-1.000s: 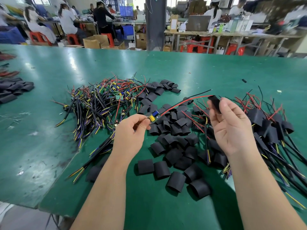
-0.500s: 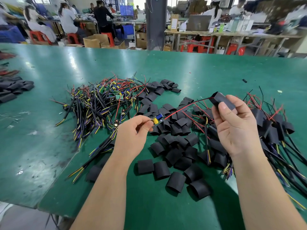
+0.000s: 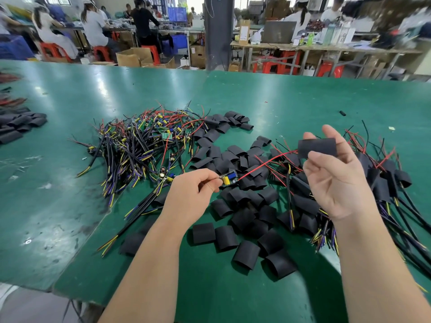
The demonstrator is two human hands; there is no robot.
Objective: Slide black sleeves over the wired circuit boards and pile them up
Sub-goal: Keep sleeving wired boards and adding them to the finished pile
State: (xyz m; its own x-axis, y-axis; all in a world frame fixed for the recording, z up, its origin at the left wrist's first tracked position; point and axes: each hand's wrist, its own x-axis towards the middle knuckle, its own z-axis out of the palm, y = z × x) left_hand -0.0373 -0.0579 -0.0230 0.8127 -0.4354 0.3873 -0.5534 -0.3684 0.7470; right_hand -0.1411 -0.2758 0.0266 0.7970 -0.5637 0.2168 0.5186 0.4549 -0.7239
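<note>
Sleeve (image 3: 317,147) pinched, right hand (image 3: 335,180); left hand (image 3: 191,194) pinching board (image 3: 229,178).

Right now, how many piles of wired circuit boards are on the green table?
2. A bare pile lies beyond the left hand; a sleeved pile lies right of the right hand. At the far-left edge, wires may be a third, cut off.

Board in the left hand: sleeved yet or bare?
Bare. The circuit board shows blue and yellow parts uncovered in the left hand; the black sleeve sits apart in the right hand, only the red wire reaching it.
</note>
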